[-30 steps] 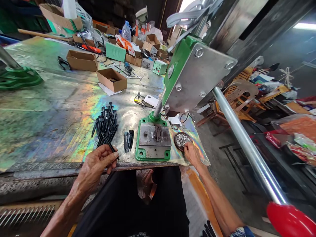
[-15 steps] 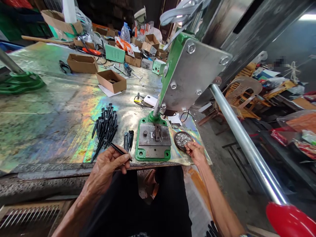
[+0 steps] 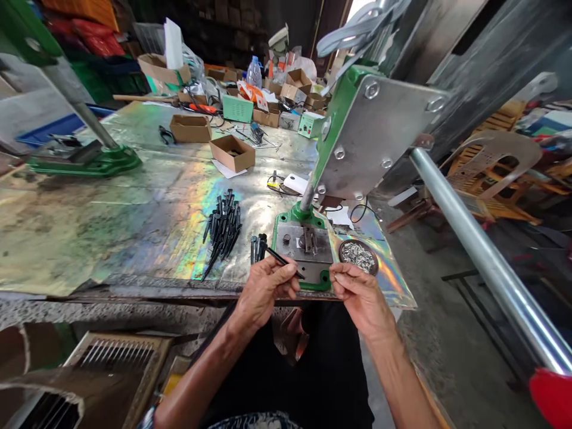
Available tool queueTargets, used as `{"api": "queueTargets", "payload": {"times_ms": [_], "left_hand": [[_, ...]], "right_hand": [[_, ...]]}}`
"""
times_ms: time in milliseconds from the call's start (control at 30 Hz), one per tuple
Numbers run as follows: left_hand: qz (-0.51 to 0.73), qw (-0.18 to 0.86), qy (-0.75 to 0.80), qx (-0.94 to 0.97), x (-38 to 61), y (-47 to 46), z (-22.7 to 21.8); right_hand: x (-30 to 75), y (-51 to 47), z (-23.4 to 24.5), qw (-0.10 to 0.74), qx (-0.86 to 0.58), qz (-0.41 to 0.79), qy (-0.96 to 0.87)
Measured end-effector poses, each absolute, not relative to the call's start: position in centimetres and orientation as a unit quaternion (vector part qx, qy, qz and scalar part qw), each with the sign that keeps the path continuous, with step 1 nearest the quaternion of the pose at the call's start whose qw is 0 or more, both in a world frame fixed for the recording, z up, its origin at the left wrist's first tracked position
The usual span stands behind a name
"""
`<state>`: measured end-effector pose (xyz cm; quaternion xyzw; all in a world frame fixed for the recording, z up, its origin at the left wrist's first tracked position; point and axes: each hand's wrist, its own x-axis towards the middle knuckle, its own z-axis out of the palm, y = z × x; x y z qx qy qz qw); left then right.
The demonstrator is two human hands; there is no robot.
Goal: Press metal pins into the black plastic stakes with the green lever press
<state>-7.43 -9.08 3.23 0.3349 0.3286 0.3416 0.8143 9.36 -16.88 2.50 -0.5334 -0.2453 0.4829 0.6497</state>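
My left hand [image 3: 270,286] pinches a slim black stick-like piece [image 3: 279,256] between thumb and fingers, over the front of the press base. Opposite it, my right hand [image 3: 364,298] is closed at the fingertips; whatever they pinch is too small to make out. Just behind that hand lies a round brown dish [image 3: 375,255] filled with small silvery metal pieces [image 3: 357,255]. The green arbor press [image 3: 280,223] stands behind both hands, its steel plate [image 3: 292,249] carrying a small fixture. A small bunch of black pieces [image 3: 257,247] lies left of the base, and a larger pile [image 3: 223,229] farther left.
The press lever [image 3: 469,220], with its red knob [image 3: 552,393], slants down on the right. Small cardboard boxes [image 3: 232,154], tools and a green power box [image 3: 238,108] lie toward the back. Another green press base [image 3: 89,162] stands at left.
My right hand has moved from the dish leftward, close to my left hand. My left hand has brought the black piece in front of the press. The view has turned left.
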Motion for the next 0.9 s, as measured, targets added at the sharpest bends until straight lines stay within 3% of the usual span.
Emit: {"api": "queueTargets", "payload": {"times_ms": [433,900], "left_hand": [[0.345,0.873,0.253,0.232,-7.3,-9.7,1.9],[0.369,0.853,0.268,0.255,-7.6,-9.7,1.9]], "right_hand": [[4.1,-16.5,3.7,0.651,-0.511,0.479,-0.293],[4.0,-16.4,3.1,0.624,-0.544,0.461,-0.32]]}}
